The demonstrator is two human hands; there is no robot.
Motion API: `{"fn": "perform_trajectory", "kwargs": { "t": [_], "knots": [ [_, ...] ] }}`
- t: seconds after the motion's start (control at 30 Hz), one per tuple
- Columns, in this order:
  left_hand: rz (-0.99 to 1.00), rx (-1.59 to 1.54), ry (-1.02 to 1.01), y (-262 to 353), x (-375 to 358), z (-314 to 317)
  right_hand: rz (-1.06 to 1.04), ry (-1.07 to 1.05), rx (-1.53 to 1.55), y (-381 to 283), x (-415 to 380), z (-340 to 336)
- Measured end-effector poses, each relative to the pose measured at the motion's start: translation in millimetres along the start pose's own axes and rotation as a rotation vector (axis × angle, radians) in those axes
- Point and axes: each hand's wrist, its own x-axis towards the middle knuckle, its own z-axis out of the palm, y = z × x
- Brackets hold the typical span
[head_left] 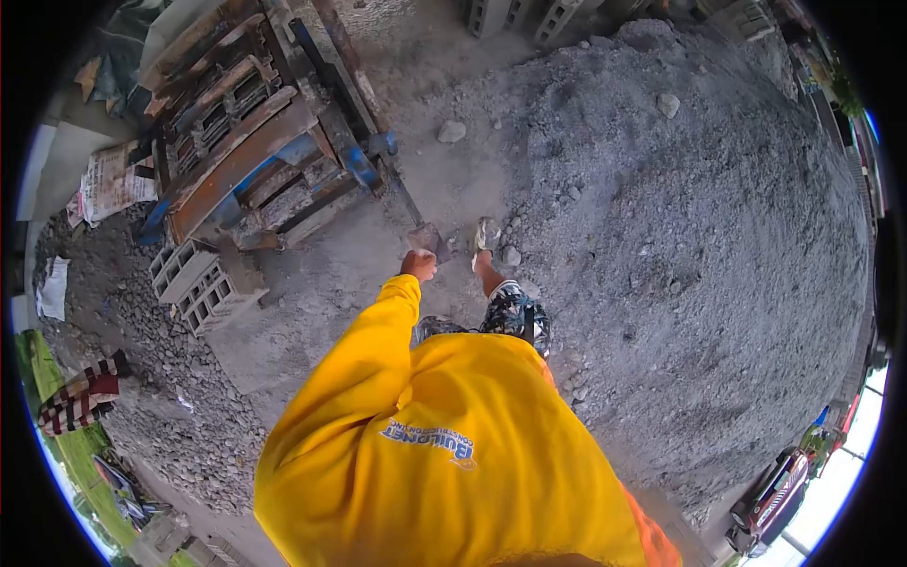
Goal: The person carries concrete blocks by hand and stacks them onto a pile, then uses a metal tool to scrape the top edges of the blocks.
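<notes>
My left hand point(419, 266) is at the middle of the view, at the end of a yellow sleeve point(354, 364). Its fingers are curled closed, and what they hold, if anything, is too small to tell. Just beyond the knuckles lies a flat brownish piece point(427, 239), at the end of a thin dark bar point(404, 197) that runs toward a rusty, blue-painted metal machine point(255, 156). My right hand does not show. One foot in a dusty shoe point(487, 234) stands on the ground to the right of my left hand.
A large heap of grey gravel point(680, 208) fills the right side. Hollow concrete blocks point(203, 283) sit below the machine at left, with a printed sack point(115, 184) farther left. More blocks point(557, 17) stand at the top. A red vehicle point(770, 501) is at lower right.
</notes>
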Motion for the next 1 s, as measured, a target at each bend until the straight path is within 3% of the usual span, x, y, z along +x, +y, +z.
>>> {"fn": "perform_trajectory", "kwargs": {
  "t": [0.1, 0.17, 0.3, 0.4, 0.43, 0.47, 0.5, 0.57, 0.63, 0.67, 0.73, 0.77, 0.83, 0.87, 0.93, 1.0],
  "knots": [
    [0.107, 0.166, -0.042, -6.4, 77.6, 18.4, 0.012, -0.014, -0.062, -84.6, 20.1, -5.7],
    [-0.109, 0.171, -0.036, 52.3, 99.2, 7.5, 0.003, -0.025, -0.098, -153.7, 39.3, -11.8],
    [-0.07, 0.121, 0.006, 108.4, 132.6, -15.6, -0.064, -0.032, -0.22, -316.4, 79.6, -27.1],
    [-0.189, -0.211, 0.173, 196.9, 127.6, -36.9, -0.125, -0.092, -0.434, -470.5, 125.8, -39.5],
    [-0.183, -0.237, 0.199, 209.0, 135.5, -36.7, -0.143, -0.218, -0.58, -529.9, 153.7, -46.0],
    [-0.17, -0.266, 0.231, 213.9, 147.7, -44.3, -0.141, -0.176, -0.433, -588.6, 164.6, -41.8],
    [-0.159, -0.295, 0.266, 216.0, 160.5, -51.2, -0.21, -0.132, -0.496, -648.1, 184.1, -39.3],
    [-0.207, -0.247, 0.204, 222.0, 183.1, -59.2, -0.388, -0.103, -0.55, -770.2, 191.7, -24.3],
    [-0.343, -0.268, 0.185, 225.2, 208.5, -61.6, -0.794, -0.103, -0.932, -869.4, 264.8, -14.4],
    [-0.446, -0.322, 0.201, 228.9, 226.2, -60.3, -0.621, -0.063, -0.768, -929.4, 229.5, 9.6],
    [-0.519, -0.35, 0.254, 252.5, 251.2, -60.6, -0.976, -0.118, -0.6, -1000.1, 214.1, 40.3],
    [-0.456, -0.27, 0.229, 228.1, 272.5, -56.7, -0.902, -0.105, -0.495, -1029.2, 206.1, 57.8],
    [-0.631, -0.522, 0.274, 283.0, 303.8, -64.7, -0.781, -0.136, -0.413, -1087.1, 187.7, 90.4],
    [-0.644, -0.473, 0.265, 287.9, 326.2, -67.9, -0.756, -0.206, -0.517, -1100.4, 186.4, 93.5],
    [-0.557, -0.625, 0.35, 315.5, 381.7, -76.9, -0.767, -0.247, -0.672, -1146.2, 172.3, 115.2],
    [-0.429, -0.56, 0.384, 404.9, 409.0, -105.2, -0.744, -0.242, -0.709, -1176.0, 188.3, 124.7]
  ]
}}
